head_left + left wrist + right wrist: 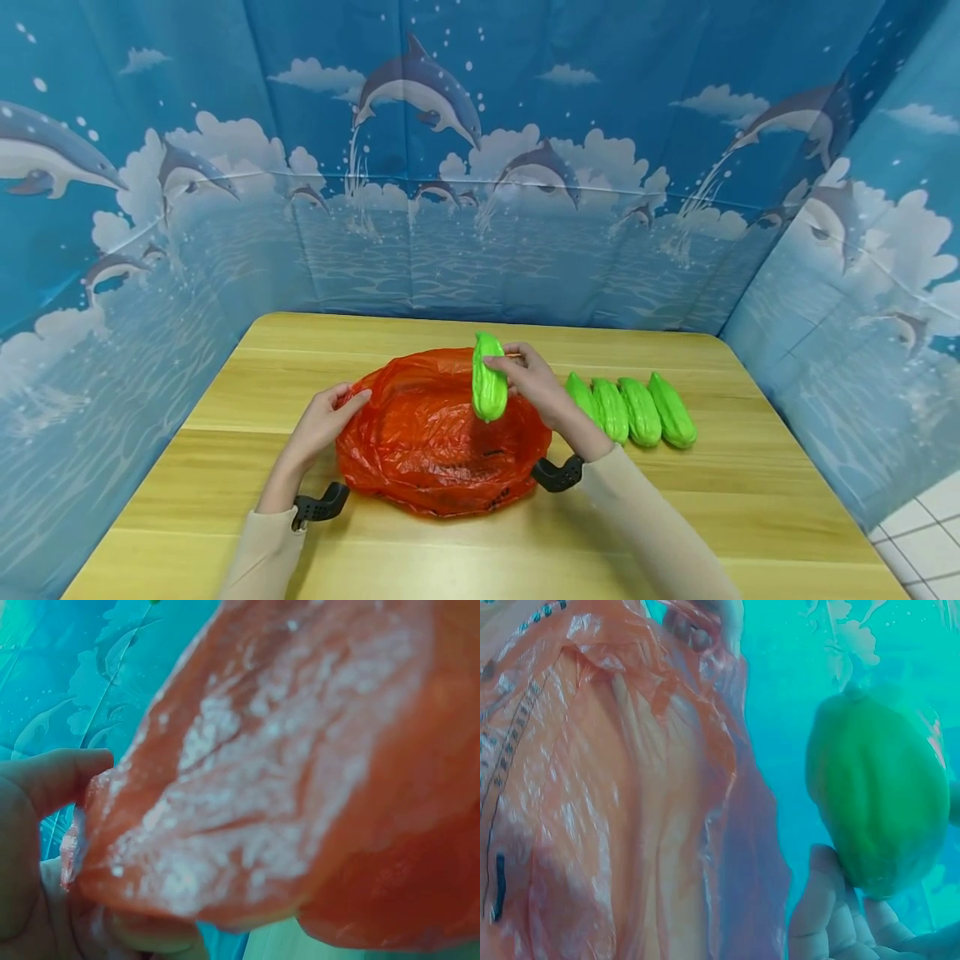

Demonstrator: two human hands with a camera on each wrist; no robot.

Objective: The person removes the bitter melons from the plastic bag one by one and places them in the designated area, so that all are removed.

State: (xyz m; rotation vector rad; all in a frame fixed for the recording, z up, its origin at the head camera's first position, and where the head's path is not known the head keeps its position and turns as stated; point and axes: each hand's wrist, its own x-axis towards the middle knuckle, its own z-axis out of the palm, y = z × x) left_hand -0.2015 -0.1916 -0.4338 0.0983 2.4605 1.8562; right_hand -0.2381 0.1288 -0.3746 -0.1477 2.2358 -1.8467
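Note:
A red plastic bag (442, 442) lies spread on the table with its mouth open and facing up. On its left side, my left hand (324, 423) holds the rim, and in the left wrist view the film of the bag (247, 787) passes between thumb and fingers. Over the bag's right part, my right hand (536, 385) grips a bright green, ridged bitter melon (489, 383), held upright above the opening. The right wrist view shows this bitter melon (877, 795) between the fingers, apart from the bag (592, 787). The bag's bottom is hard to make out.
To the right of the bag several more green bitter melons (643, 412) lie side by side in a row, partly behind the right forearm. The wooden table (750, 517) ends at a blue dolphin-print curtain (360, 250) at the back and sides.

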